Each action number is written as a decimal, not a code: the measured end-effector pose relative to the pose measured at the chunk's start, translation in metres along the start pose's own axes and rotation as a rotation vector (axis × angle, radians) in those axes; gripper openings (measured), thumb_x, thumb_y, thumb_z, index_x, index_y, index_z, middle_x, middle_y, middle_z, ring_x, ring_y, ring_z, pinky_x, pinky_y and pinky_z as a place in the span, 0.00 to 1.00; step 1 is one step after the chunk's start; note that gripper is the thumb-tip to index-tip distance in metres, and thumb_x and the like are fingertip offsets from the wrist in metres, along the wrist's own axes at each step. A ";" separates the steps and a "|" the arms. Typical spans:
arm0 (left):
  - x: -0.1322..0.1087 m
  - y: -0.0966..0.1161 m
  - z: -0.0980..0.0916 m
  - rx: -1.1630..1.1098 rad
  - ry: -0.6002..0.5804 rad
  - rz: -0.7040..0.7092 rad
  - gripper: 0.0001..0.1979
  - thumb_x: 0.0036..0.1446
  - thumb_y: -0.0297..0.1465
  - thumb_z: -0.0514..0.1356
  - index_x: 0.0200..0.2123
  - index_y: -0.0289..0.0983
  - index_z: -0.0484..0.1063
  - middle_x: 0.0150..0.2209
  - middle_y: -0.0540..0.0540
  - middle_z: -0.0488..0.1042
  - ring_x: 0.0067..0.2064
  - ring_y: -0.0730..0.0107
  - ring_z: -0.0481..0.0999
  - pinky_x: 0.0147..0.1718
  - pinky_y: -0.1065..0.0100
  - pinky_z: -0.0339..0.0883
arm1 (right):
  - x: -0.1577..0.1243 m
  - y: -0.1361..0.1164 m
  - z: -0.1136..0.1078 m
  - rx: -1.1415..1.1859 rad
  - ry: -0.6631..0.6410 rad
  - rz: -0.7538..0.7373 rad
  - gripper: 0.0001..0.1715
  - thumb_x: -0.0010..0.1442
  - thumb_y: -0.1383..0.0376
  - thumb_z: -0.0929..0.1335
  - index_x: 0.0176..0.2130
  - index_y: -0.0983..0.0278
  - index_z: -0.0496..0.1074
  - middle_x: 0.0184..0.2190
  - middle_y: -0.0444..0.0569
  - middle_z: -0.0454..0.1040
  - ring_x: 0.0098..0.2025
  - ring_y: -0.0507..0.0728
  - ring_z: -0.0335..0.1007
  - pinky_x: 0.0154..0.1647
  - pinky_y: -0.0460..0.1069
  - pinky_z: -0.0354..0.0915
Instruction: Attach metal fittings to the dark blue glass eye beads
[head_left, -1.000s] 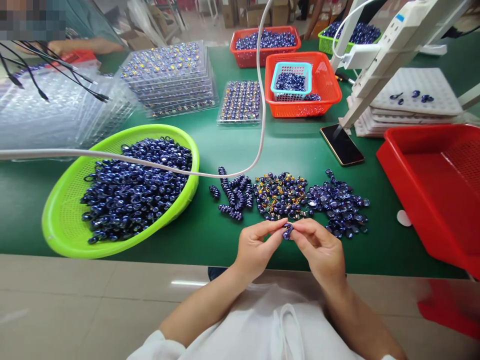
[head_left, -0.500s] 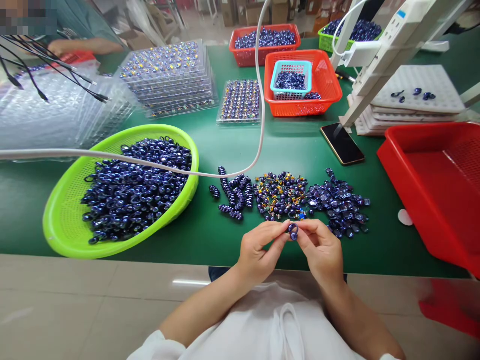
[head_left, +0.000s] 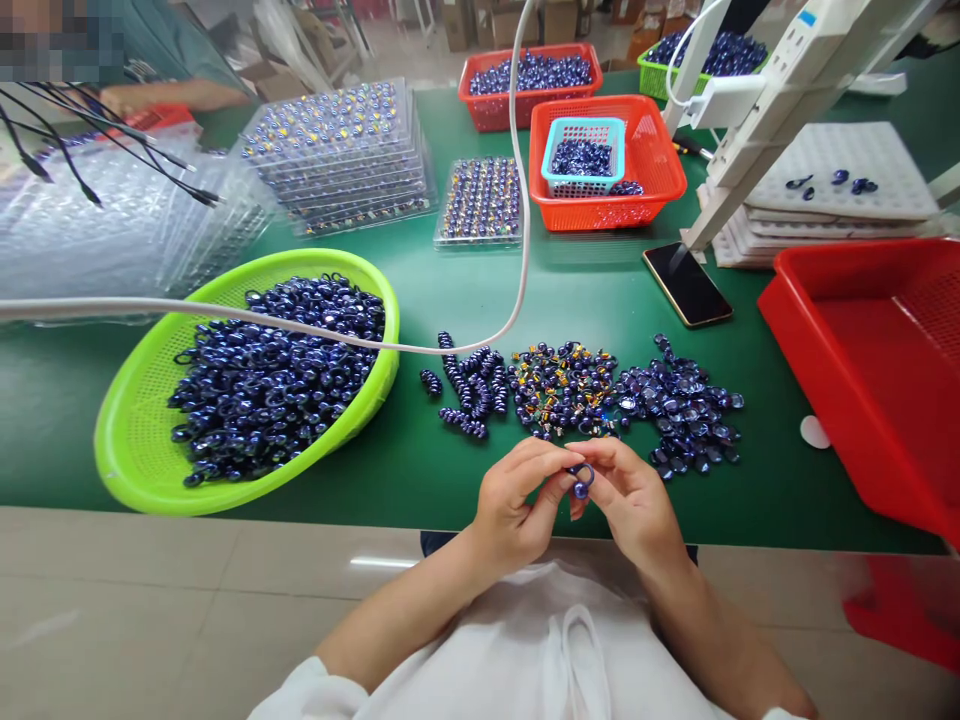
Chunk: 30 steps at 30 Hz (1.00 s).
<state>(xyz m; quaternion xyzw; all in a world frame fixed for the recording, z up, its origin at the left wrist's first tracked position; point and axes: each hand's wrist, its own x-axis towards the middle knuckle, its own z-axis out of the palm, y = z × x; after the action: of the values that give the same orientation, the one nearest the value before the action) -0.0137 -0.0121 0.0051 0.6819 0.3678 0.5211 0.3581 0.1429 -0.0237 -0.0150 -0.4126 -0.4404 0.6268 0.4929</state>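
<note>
Ring (head_left: 582, 481): dark blue, high gloss, smooth. Green basket (head_left: 127, 450): perforated plastic, semi-matt. Table cover (head_left: 420, 475): green, matt, smooth. Red tray (head_left: 817, 350): smooth glossy plastic. Phone (head_left: 688, 285): glossy black face.

No readable text, label or number anywhere.

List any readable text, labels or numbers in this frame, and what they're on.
No text can be read anywhere.
power strip: small blue mark near its top end, too small to read.
phone: screen dark, nothing shown.
cardboard boxes: too blurred to tell any print.
blue ring piece, pinched between left hand and right hand: no marking visible.
</note>
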 end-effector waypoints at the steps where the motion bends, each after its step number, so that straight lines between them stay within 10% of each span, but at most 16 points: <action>1: -0.001 -0.001 0.000 0.001 0.004 0.000 0.13 0.62 0.22 0.59 0.48 0.39 0.77 0.37 0.42 0.81 0.38 0.66 0.78 0.38 0.65 0.74 | 0.000 0.001 0.000 -0.005 0.007 0.000 0.12 0.64 0.59 0.71 0.47 0.59 0.76 0.32 0.43 0.77 0.25 0.49 0.73 0.25 0.45 0.74; 9: 0.001 -0.008 0.001 0.015 -0.026 -0.094 0.13 0.63 0.24 0.60 0.48 0.41 0.79 0.41 0.42 0.82 0.40 0.67 0.80 0.39 0.67 0.75 | 0.003 -0.002 -0.008 -0.196 0.060 -0.089 0.12 0.66 0.61 0.68 0.48 0.57 0.78 0.35 0.44 0.75 0.27 0.49 0.72 0.27 0.46 0.74; 18: 0.005 0.002 0.001 0.142 -0.039 -0.140 0.10 0.58 0.30 0.66 0.43 0.35 0.77 0.34 0.43 0.79 0.34 0.67 0.77 0.36 0.66 0.73 | 0.006 -0.016 -0.024 -0.893 0.086 -0.571 0.16 0.63 0.72 0.68 0.49 0.58 0.75 0.42 0.49 0.80 0.42 0.57 0.79 0.43 0.52 0.77; 23: 0.008 0.002 0.005 -0.202 -0.022 -0.549 0.09 0.59 0.34 0.64 0.35 0.34 0.78 0.30 0.44 0.80 0.32 0.67 0.79 0.34 0.67 0.75 | 0.006 -0.017 -0.022 -1.054 0.106 -0.772 0.22 0.60 0.73 0.70 0.53 0.57 0.71 0.40 0.50 0.80 0.41 0.58 0.79 0.42 0.52 0.77; 30: 0.010 -0.007 0.000 -0.750 -0.082 -0.990 0.16 0.46 0.38 0.74 0.30 0.31 0.77 0.23 0.47 0.77 0.24 0.73 0.76 0.28 0.69 0.74 | 0.006 -0.019 -0.024 -0.953 -0.021 -0.668 0.19 0.65 0.69 0.68 0.55 0.59 0.71 0.41 0.52 0.78 0.42 0.58 0.78 0.42 0.53 0.76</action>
<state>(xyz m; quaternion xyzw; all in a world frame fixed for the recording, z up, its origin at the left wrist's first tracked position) -0.0127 -0.0004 0.0037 0.2777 0.4181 0.3604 0.7862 0.1696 -0.0123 -0.0038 -0.4213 -0.7850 0.1741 0.4196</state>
